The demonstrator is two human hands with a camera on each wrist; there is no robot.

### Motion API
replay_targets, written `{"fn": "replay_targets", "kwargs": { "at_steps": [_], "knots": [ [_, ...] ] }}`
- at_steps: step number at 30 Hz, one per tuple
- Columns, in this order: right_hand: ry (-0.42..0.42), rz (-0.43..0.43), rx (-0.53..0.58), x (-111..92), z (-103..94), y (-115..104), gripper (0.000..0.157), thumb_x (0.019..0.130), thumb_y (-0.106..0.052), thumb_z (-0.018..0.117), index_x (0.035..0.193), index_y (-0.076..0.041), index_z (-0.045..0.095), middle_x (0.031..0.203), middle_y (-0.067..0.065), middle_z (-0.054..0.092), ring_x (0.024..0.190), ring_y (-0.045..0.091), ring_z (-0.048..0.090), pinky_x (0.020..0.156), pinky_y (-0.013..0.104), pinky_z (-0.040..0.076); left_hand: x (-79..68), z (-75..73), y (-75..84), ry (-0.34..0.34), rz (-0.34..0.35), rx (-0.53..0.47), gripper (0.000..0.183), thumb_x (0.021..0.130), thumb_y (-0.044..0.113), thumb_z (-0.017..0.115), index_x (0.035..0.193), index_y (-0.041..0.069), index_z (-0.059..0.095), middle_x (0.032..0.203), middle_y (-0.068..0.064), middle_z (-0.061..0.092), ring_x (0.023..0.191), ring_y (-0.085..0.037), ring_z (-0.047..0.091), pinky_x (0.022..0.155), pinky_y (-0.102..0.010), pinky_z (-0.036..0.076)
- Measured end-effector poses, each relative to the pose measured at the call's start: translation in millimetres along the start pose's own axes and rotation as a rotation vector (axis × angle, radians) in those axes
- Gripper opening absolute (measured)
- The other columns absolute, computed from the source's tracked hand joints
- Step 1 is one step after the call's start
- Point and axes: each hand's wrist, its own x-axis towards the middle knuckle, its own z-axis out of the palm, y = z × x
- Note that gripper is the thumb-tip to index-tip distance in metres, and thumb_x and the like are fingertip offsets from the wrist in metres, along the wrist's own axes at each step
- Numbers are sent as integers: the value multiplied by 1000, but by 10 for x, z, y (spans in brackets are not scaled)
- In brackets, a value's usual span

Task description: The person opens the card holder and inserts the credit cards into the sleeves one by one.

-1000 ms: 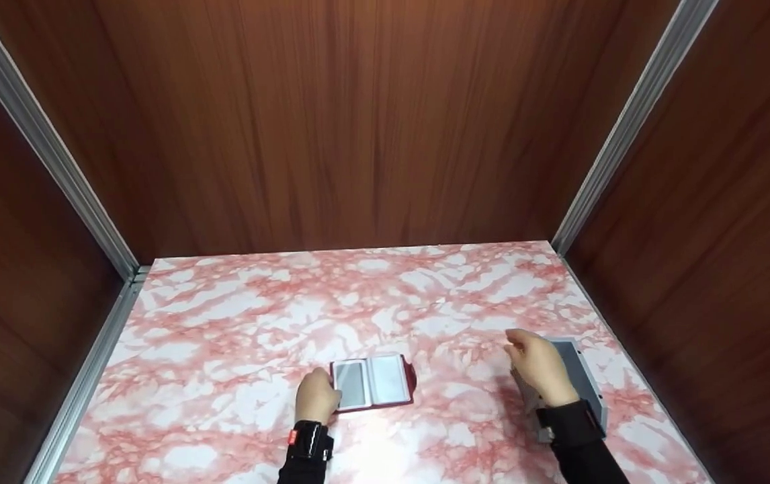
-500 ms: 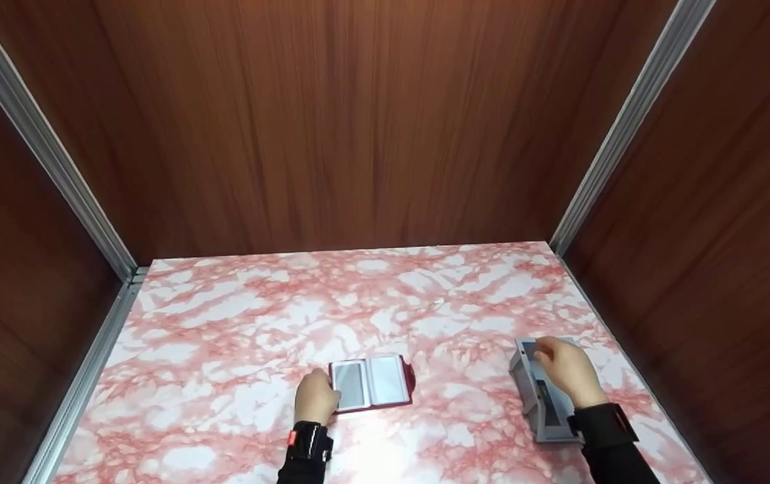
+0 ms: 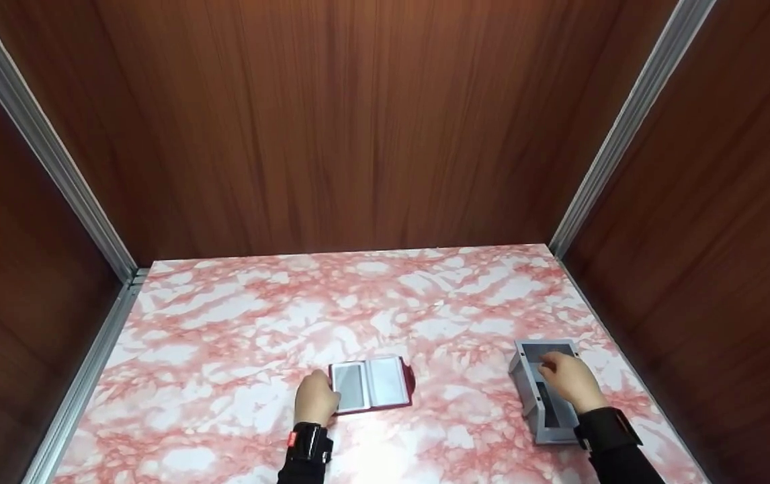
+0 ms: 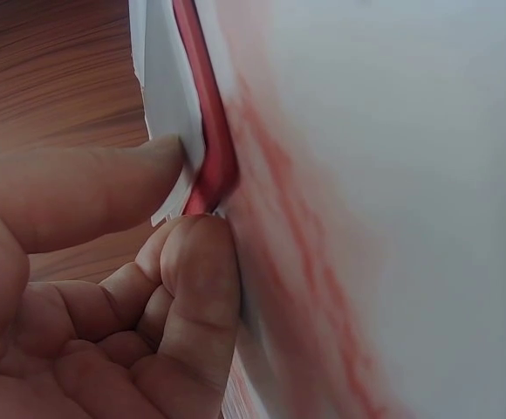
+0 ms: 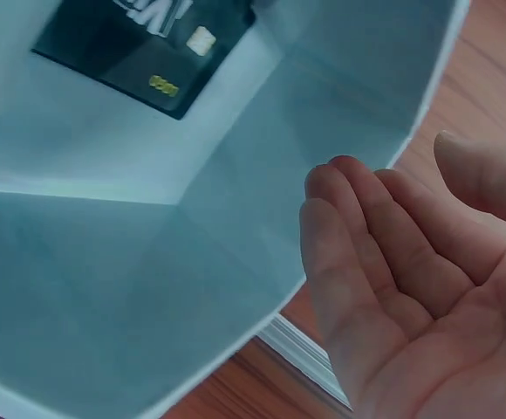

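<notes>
An open red card holder (image 3: 387,382) with clear sleeves lies on the table. My left hand (image 3: 316,400) pinches its left edge; in the left wrist view the thumb presses the pale sleeve pages (image 4: 167,105) and curled fingers sit by the red cover (image 4: 211,113). Over the grey box (image 3: 526,390) at the right hovers my right hand (image 3: 572,381), holding nothing. The right wrist view has its thumb apart from loosely bent fingers (image 5: 323,253), beside the box wall. A black card (image 5: 113,61) with a gold chip lies on the box floor.
The table (image 3: 237,323) has a red-and-white marbled top. Brown wood-grain panels (image 3: 345,134) enclose it at the back and both sides, with metal rails (image 3: 69,161) at the corners. The box stands near the right panel.
My right hand has moved from the box's left side to the right, over the box, then slightly lower and nearer. The left hand and card holder have stayed in place.
</notes>
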Motion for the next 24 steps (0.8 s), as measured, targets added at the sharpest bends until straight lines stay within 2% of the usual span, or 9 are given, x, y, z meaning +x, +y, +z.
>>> {"fn": "replay_targets", "kwargs": {
  "at_steps": [11, 18, 24],
  "knots": [
    [-55, 25, -46, -38, 91, 104, 20, 88, -2, 62, 103, 12, 65, 93, 24, 68, 87, 41, 65, 77, 54, 50, -1, 0, -14, 18, 35, 8, 17, 63, -2, 72, 69, 2, 57, 64, -9, 59, 60, -31, 58, 61, -48, 48],
    [-92, 48, -67, -76, 159, 162, 20, 89, -1, 62, 103, 13, 65, 96, 26, 67, 92, 45, 64, 82, 56, 49, -7, -10, -4, -10, -1, -8, 15, 65, -2, 72, 74, 0, 60, 67, -9, 59, 62, -28, 58, 61, -43, 51],
    [-123, 68, -76, -72, 182, 188, 22, 90, -2, 62, 105, 14, 64, 99, 29, 66, 94, 47, 63, 84, 57, 48, 4, 16, -28, 6, 22, 2, 15, 63, -2, 71, 73, 0, 60, 66, -10, 59, 62, -31, 58, 62, -46, 49]
  ]
}}
